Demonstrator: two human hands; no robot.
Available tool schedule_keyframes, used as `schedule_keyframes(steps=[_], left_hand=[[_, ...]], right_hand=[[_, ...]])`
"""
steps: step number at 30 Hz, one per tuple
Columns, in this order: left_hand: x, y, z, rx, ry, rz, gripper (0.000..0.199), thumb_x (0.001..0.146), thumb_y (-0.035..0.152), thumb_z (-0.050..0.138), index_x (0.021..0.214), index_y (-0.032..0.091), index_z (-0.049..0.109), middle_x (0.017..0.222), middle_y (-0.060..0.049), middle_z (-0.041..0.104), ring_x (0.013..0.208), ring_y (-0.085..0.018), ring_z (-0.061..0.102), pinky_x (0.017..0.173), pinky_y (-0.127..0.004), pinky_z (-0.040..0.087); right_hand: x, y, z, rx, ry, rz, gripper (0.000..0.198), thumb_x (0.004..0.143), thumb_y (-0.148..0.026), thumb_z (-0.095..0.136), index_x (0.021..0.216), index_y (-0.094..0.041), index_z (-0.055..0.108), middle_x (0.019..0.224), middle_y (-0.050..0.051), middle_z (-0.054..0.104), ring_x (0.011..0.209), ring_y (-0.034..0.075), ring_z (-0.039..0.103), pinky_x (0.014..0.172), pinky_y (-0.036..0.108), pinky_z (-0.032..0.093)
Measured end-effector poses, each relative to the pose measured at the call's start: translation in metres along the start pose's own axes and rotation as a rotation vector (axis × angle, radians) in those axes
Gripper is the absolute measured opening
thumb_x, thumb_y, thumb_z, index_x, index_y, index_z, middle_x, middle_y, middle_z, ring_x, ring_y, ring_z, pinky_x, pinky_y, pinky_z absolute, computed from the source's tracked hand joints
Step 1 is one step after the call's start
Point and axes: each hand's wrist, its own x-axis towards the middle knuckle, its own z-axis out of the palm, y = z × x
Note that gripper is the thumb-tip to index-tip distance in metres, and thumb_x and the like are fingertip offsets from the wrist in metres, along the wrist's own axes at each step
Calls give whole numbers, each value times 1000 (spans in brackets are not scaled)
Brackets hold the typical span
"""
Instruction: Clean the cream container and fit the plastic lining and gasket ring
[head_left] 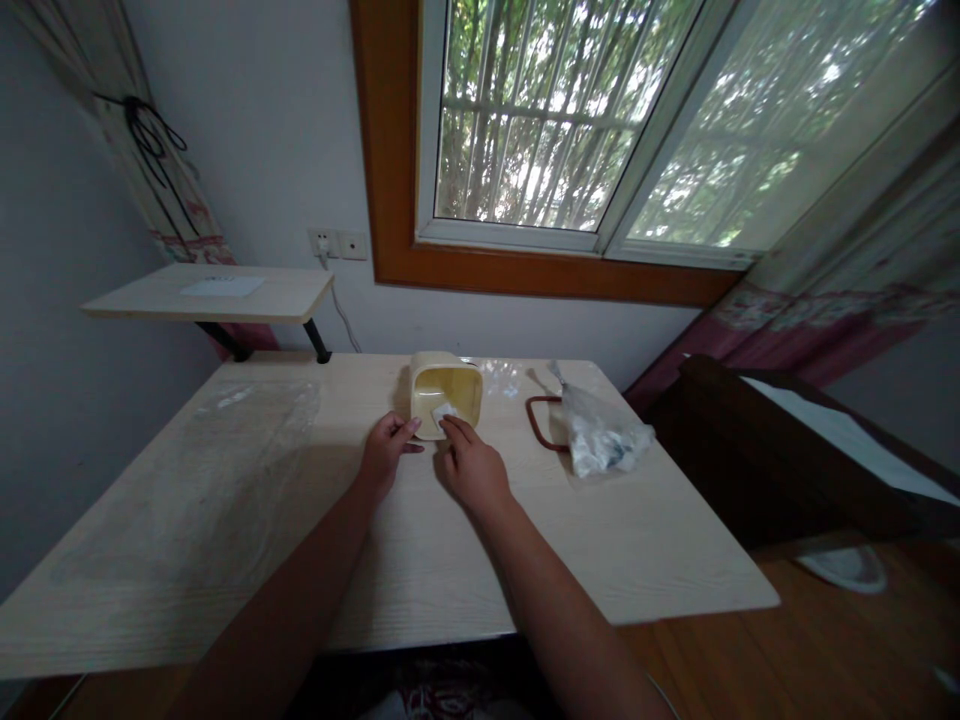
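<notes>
A cream-yellow plastic container [466, 392] lies on its side on the table, its opening facing me. My left hand [385, 452] is at the container's lower left rim, thumb and fingers closed on that edge. At the opening, my right hand [474, 462] pinches a small white piece [442, 412], which looks like a folded tissue or cloth, against the lower inside wall. The fingertips partly cover the white piece.
On the right of the pale wooden table [570, 550] lie a clear plastic bag [604, 435] with unclear contents and a reddish-brown loop handle [541, 425]. A clear plastic sheet [247, 430] covers the left part. A raised shelf [217, 290] stands back left.
</notes>
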Motion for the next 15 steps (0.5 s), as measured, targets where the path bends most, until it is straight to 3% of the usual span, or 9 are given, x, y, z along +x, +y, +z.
schedule_keyframes(steps=[15], left_hand=[[2,-5,-3,-7,-14,1,44,70,48,82,70,17,52,68,3,55,63,-12,59,58,-28,60]], right_hand=[[-3,-7,0,62,-24,-128,58,91,-19,48,149,-21,47,157,6,47,125,19,61,105,30,51]])
